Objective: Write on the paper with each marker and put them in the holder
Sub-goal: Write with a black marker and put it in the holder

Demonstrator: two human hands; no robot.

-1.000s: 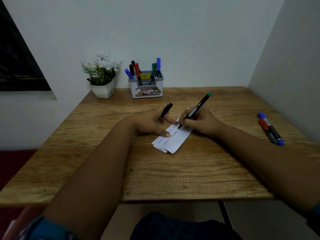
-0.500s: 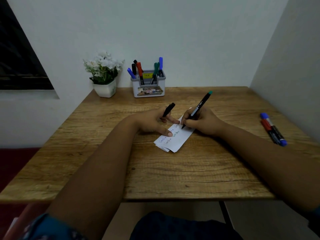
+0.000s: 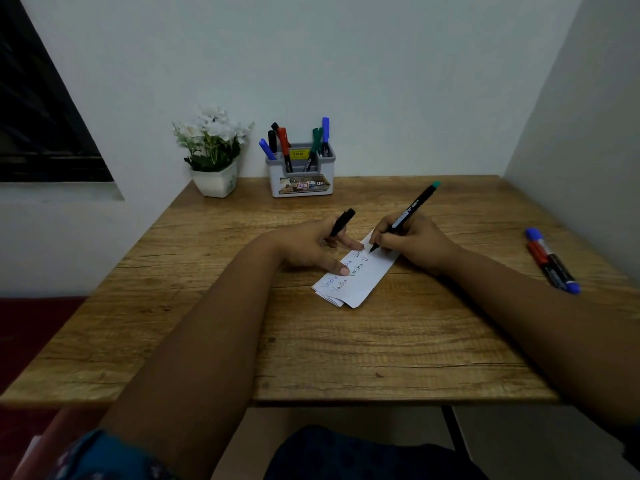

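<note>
A folded white paper [image 3: 363,284] with handwritten lines lies on the wooden table [image 3: 311,348]. My right hand [image 3: 415,242] grips a black marker with a green end [image 3: 407,213], tip down on the paper. My left hand [image 3: 311,245] pins the paper with two fingers and holds the marker's black cap [image 3: 342,221]. A grey holder [image 3: 301,178] at the back of the table holds several markers. A blue marker [image 3: 554,261] and a red marker [image 3: 540,258] lie side by side at the right.
A white pot of white flowers [image 3: 214,157] stands left of the holder. Walls close the table at the back and the right. A dark window [image 3: 38,133] is at the left.
The marker tip has moved slightly along the paper and a new letter has appeared on the second line. My left hand keeps the cap and stays on the paper.
</note>
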